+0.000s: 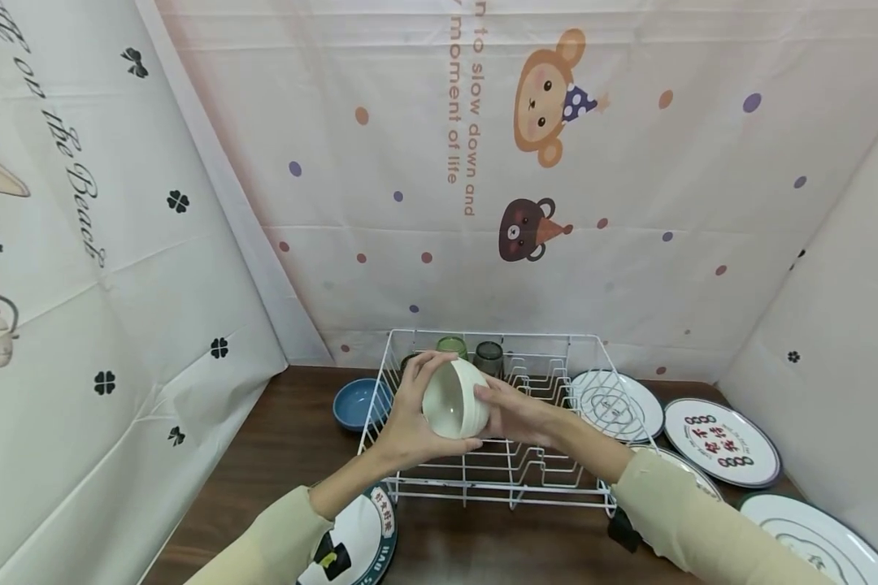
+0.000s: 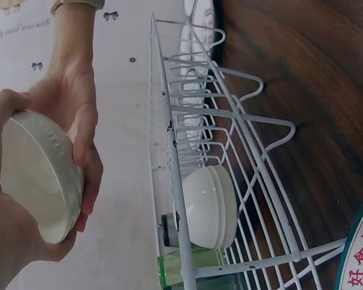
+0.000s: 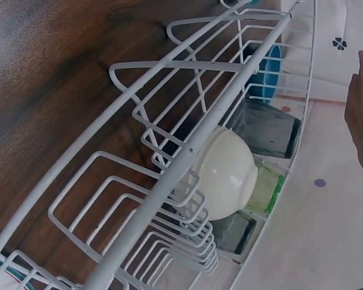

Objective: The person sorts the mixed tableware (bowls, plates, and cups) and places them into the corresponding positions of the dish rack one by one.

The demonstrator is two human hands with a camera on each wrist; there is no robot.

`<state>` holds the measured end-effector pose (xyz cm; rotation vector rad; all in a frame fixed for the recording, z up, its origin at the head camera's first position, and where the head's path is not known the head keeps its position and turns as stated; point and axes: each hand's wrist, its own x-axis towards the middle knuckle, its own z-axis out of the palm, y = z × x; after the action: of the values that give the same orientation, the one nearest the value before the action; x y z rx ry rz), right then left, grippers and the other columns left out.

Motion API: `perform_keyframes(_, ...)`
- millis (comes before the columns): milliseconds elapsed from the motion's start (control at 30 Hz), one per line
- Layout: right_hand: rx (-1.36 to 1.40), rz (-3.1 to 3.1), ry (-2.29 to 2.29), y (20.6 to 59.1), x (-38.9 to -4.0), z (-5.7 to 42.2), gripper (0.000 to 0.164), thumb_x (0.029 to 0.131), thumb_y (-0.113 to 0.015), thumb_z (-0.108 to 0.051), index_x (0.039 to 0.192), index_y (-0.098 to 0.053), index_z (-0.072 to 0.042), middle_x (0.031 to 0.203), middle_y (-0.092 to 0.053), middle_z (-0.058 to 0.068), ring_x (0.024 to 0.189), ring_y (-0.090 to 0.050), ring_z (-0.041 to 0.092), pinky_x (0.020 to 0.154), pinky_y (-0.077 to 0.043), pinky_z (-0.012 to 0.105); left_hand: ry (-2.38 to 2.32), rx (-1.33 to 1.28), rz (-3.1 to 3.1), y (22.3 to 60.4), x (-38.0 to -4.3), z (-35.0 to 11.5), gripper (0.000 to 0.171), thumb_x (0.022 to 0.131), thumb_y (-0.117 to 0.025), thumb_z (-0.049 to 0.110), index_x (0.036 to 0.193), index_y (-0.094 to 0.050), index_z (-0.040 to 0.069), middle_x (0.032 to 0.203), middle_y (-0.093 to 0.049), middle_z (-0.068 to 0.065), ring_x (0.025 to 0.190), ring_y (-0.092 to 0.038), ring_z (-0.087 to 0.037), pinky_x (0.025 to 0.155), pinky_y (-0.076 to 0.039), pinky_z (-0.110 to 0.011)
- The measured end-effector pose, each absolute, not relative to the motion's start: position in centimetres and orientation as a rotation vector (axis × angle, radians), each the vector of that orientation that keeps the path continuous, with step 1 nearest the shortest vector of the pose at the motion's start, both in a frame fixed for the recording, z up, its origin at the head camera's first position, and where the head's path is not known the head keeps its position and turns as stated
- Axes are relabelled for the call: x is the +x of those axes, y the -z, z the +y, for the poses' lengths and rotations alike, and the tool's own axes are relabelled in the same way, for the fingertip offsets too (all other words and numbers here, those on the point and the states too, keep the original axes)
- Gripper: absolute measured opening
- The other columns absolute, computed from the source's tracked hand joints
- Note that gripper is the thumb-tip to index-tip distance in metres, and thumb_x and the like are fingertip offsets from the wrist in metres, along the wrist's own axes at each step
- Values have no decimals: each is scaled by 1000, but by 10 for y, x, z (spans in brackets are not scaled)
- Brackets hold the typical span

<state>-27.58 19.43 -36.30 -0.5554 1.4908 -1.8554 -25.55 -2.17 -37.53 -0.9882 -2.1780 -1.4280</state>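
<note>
Both hands hold a white bowl up over the wire dish rack, tilted onto its side with the hollow toward the left. The left hand spans the rim, thumb low and fingers over the top. From the other side, the right hand grips the outer wall, its thumb near the upper edge. A raised dotted band below the bowl's rim shows in the left wrist view. In the rack, a second white bowl lies upside down beside a green glass and dark glasses.
A blue bowl stands left of the rack. Plates lie around it: a patterned plate and others to the right, and a green-rimmed plate at front left. Printed cloth hangs behind the brown table.
</note>
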Motion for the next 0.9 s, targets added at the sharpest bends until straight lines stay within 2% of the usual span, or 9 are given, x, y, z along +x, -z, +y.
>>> perform_keyframes(133,-540,1532,1867,363,-274,193,103,96,-65,-50,163,2,-8,137,-45,12,119,-58,23,104,-50,53,1431,-1033,-2185,375,-258,-24,105,60,-98,27,151,-44,27,148,-41,-10,132,-46,-34,96,-51,-55)
perform_keyframes(200,-544,1581,1875,363,-274,191,96,99,-61,-44,163,0,-8,137,-46,13,117,-60,23,103,-50,55,1424,-1052,-2206,375,-261,-25,106,61,-97,28,152,-42,29,149,-40,-8,133,-46,-32,98,-50,-55)
perform_keyframes(333,-510,1706,1890,359,-276,188,82,101,-58,-32,164,-10,-9,139,-46,17,112,-62,22,99,-53,56,1383,-1132,-2325,370,-268,-35,116,65,-96,31,158,-28,29,159,-32,-8,142,-39,-33,106,-45,-59)
perform_keyframes(433,-444,1850,1879,354,-279,185,80,98,-63,-29,163,-18,-13,141,-43,22,111,-62,25,94,-56,55,1281,-1183,-2560,361,-274,-52,132,66,-97,34,164,-10,23,169,-20,-13,152,-28,-38,115,-36,-63)
perform_keyframes(500,-407,2008,1836,351,-281,183,82,95,-69,-29,162,-25,-17,142,-44,25,113,-62,29,90,-58,53,1176,-1164,-2743,356,-279,-69,132,70,-95,33,165,-4,15,170,-16,-20,154,-22,-44,118,-29,-66)
perform_keyframes(600,-370,2334,1691,350,-280,181,86,85,-82,-31,157,-36,-22,139,-50,25,116,-62,35,84,-60,49,1022,-1006,-2942,362,-284,-92,114,83,-85,27,162,-8,-1,165,-21,-33,151,-22,-53,118,-25,-69)
perform_keyframes(700,-381,2616,1514,354,-278,179,92,75,-89,-34,154,-43,-24,137,-57,23,117,-62,38,83,-59,48,946,-772,-3004,382,-284,-106,92,93,-74,22,157,-17,-13,156,-29,-42,145,-29,-59,114,-31,-70)
perform_keyframes(900,-512,2902,1257,363,-274,167,99,64,-93,-44,150,-50,-20,131,-64,17,114,-64,34,90,-56,50,1084,-457,-2917,429,-274,-108,63,100,-56,9,148,-30,-20,149,-37,-45,140,-38,-58,112,-36,-68)
